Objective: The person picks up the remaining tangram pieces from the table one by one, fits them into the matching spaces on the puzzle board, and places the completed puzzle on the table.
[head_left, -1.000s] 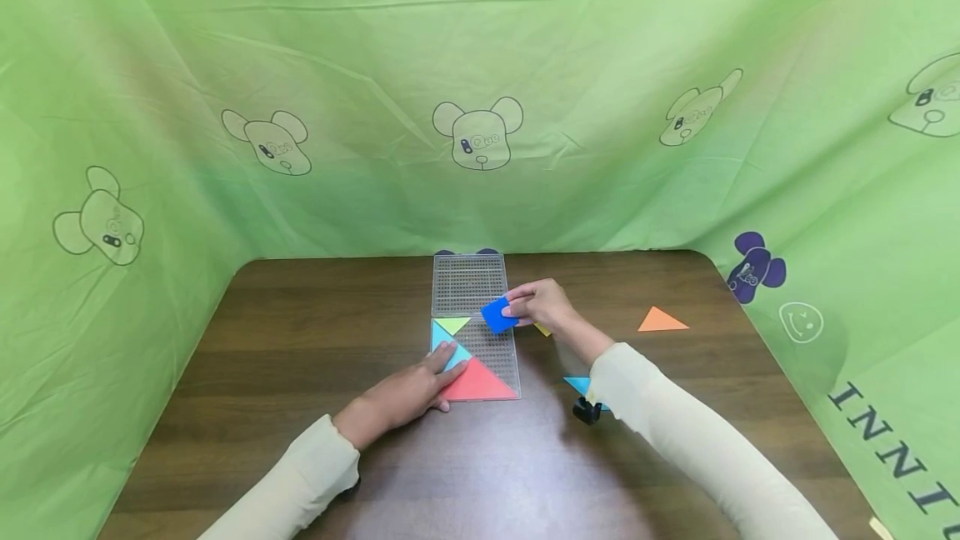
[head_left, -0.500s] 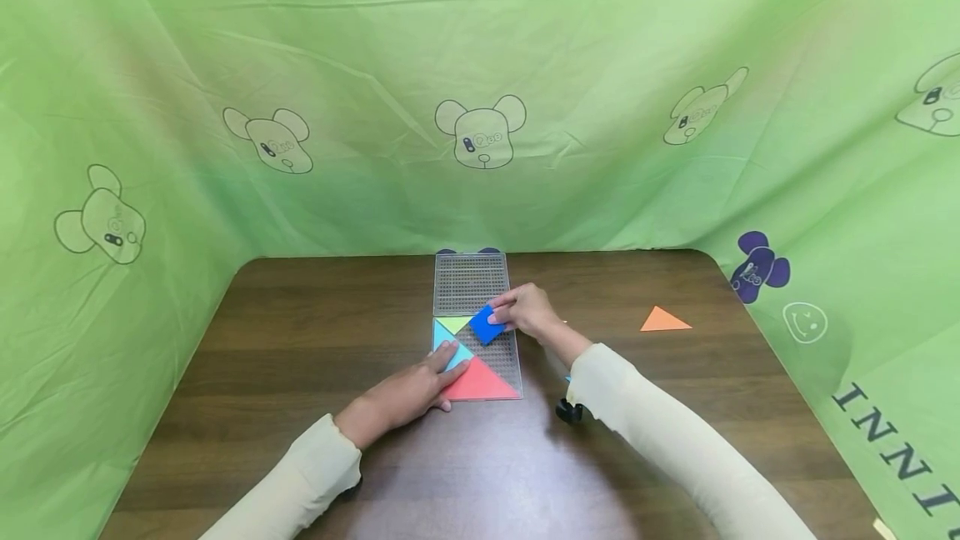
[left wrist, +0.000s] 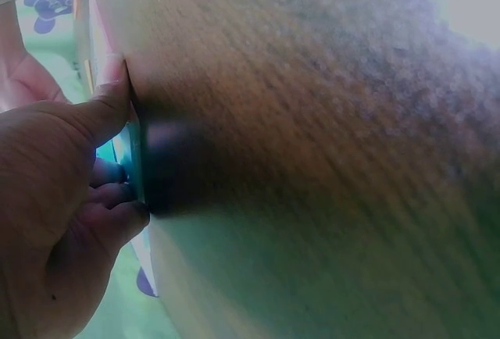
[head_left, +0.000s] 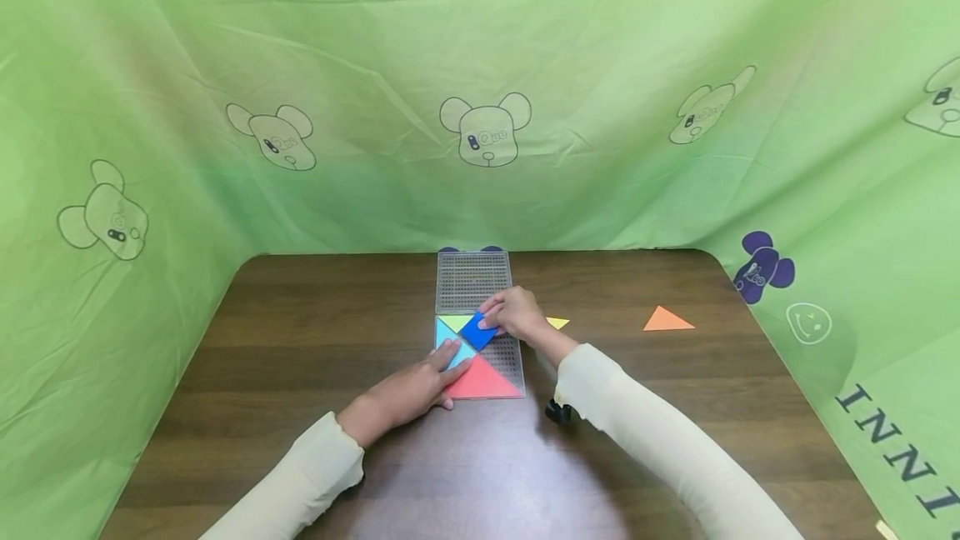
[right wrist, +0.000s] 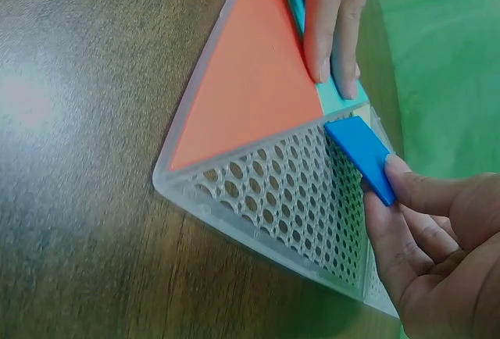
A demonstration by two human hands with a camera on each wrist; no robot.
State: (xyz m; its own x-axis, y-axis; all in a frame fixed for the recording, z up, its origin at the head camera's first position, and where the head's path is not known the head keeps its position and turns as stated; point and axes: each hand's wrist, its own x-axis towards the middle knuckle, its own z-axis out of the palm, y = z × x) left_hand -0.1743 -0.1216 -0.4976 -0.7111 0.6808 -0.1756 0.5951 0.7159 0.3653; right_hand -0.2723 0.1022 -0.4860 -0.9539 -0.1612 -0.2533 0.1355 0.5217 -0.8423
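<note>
Blue pc [head_left: 476,334], prob. red tri [head_left: 486,381], woodgrain tbl [head_left: 322,307]

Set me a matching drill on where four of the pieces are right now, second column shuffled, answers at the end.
Pieces
1. blue piece
2. red triangle
3. yellow piece
4. orange triangle

Places
A. on the table, farthest right in the head view
B. pinched by the right hand
C. in the tray, along its near edge
D. on the table, partly hidden by the right hand in the head view

Pairs: 1-B, 2-C, 3-D, 4-A
</note>
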